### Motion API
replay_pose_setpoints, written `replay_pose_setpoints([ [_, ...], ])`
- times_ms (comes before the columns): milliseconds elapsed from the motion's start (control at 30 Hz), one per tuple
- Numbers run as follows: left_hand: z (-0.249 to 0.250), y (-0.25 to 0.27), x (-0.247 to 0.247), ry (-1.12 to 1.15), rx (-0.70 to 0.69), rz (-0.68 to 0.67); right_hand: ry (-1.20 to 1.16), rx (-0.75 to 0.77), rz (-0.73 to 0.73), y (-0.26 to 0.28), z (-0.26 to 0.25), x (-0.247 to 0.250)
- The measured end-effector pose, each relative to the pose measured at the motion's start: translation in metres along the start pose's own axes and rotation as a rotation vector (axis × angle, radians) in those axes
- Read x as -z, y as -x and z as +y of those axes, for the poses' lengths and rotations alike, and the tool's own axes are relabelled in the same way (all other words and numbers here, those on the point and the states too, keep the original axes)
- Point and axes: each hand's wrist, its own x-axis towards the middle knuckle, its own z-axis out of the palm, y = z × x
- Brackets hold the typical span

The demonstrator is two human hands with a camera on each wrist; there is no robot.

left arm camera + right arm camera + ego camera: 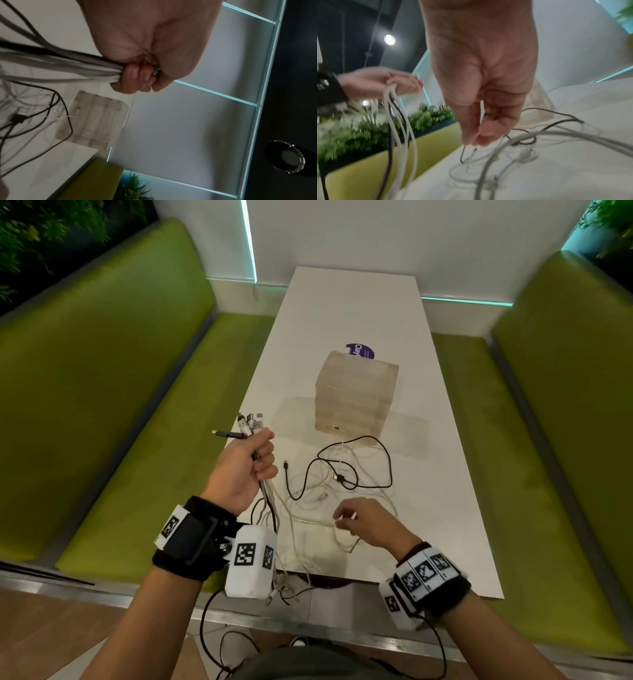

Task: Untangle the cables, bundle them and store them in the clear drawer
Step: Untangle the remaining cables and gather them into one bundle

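My left hand (pixel 246 470) is raised over the table's left edge and grips a bundle of cable ends (pixel 250 426), white ones and a black one, plugs pointing up. In the left wrist view the bundle (pixel 68 70) runs out of the fist (pixel 137 75) towards the table. The strands hang down past the table's near edge. A loose tangle of white cables (pixel 342 494) and a black cable (pixel 373 460) lies on the table in front of the clear drawer unit (pixel 356 398), whose drawers are closed. My right hand (pixel 346 518) hovers low over the tangle, thumb and fingertips (pixel 471 142) pinched on a thin white strand.
The white table (pixel 445 508) is narrow, with green benches on the left (pixel 102 405) and right (pixel 565 405). A purple sticker (pixel 359 350) lies behind the drawer unit. A white wall closes the far end. Cable ends dangle below the near edge (pixel 284 594).
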Motion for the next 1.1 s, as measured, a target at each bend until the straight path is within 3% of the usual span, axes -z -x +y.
replay_pose_setpoints([
  [67,-0.003,0.001,0.0,-0.022,-0.006,-0.026,0.149,-0.011,0.035,-0.017,0.001,-0.008],
  [167,-0.006,0.004,0.004,-0.004,-0.003,-0.042,0.282,-0.05,-0.033,-0.032,0.005,-0.026],
  [300,-0.013,0.006,0.011,-0.076,-0.02,-0.055,0.389,0.001,-0.014,-0.029,0.008,-0.031],
  [567,-0.037,0.005,-0.001,-0.231,-0.069,-0.214,0.376,0.278,-0.051,0.0,-0.038,0.059],
  [667,-0.047,0.005,-0.015,-0.339,-0.061,-0.275,0.27,0.375,0.035,0.014,-0.067,0.087],
  [967,-0.053,0.012,-0.023,-0.475,-0.079,-0.408,-0.477,0.295,0.383,0.017,-0.089,0.08],
  [1033,-0.051,0.012,-0.022,-0.501,-0.116,-0.361,-0.662,0.272,0.402,0.015,-0.088,0.074],
  [1100,-0.048,0.011,-0.02,-0.422,-0.159,-0.308,-0.729,0.207,0.296,0.013,-0.078,0.068],
])
